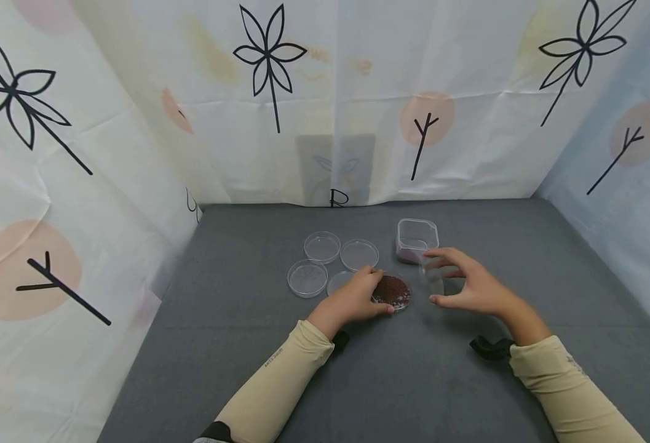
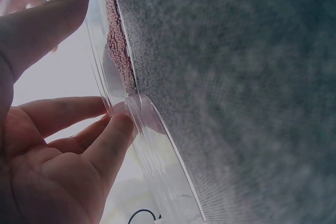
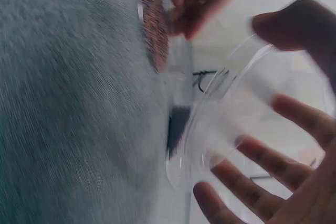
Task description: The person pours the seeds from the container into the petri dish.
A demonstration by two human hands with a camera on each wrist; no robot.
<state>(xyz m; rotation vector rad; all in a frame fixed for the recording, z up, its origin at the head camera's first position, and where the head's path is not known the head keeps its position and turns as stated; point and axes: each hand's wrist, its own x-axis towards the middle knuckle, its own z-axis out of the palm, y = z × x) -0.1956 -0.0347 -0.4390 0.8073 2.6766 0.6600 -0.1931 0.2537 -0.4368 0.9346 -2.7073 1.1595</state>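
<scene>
Granule dish (image 1: 392, 292) sits on the bench (image 1: 391, 387) front-left of the square tub (image 1: 417, 229) in the head view, the left wrist view shows the left grip (image 2: 52, 161) half-spread, holding its rim, and the right wrist view, the right grip (image 3: 299, 198) spread wide, holding a tilted clear dish (image 3: 226, 114).

2 sleeved arms (image 1: 275, 384) reach forward, fingers (image 3: 247, 184) bent.

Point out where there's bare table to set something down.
Bare gray tabletop lies between the sleeves, left of the clear dishes, and right of the square tub, beyond the right hand. Crowded: around the left hand and the granule-filled dish.
</scene>
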